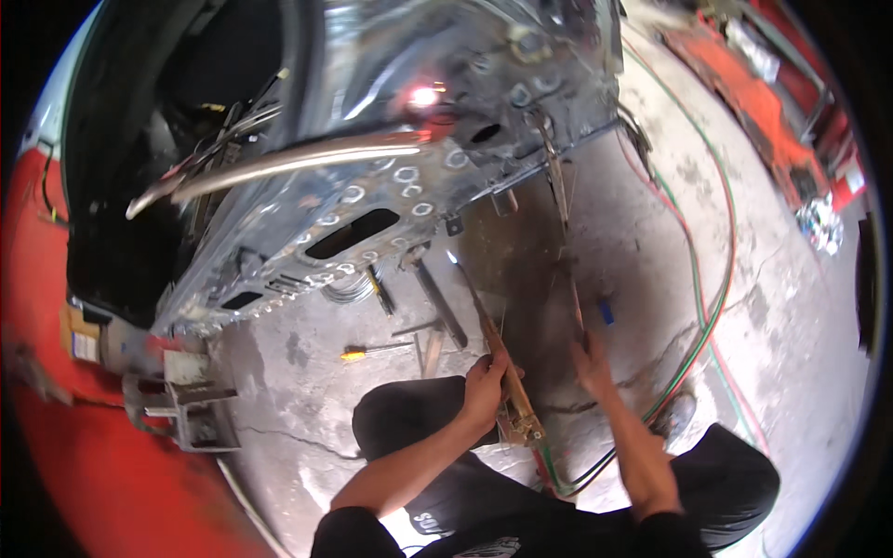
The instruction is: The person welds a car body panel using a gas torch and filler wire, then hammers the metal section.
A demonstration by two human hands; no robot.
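Note:
My left hand (484, 386) is closed round the brass-coloured handle of a gas torch (493, 339). A small bright flame burns at its tip, pointing up toward the car body panel. Red and green hoses run from the torch's lower end past my lap. My right hand (593, 361), somewhat blurred, is closed round the lower end of a long thin tool (575, 293); its exact kind is unclear. Above both hands is a bare metal car body panel (409, 200) with ring-shaped marks and oval holes. A spot (424, 97) on it glows, beside a curved metal strip (307, 160).
On the concrete floor lie a hammer (437, 302), a yellow-handled screwdriver (355, 354) and a coil of wire (349, 286). Long red and green hoses (721, 279) cross the floor at right. A metal stand (195, 409) is at left, red bodywork (786, 121) at far right.

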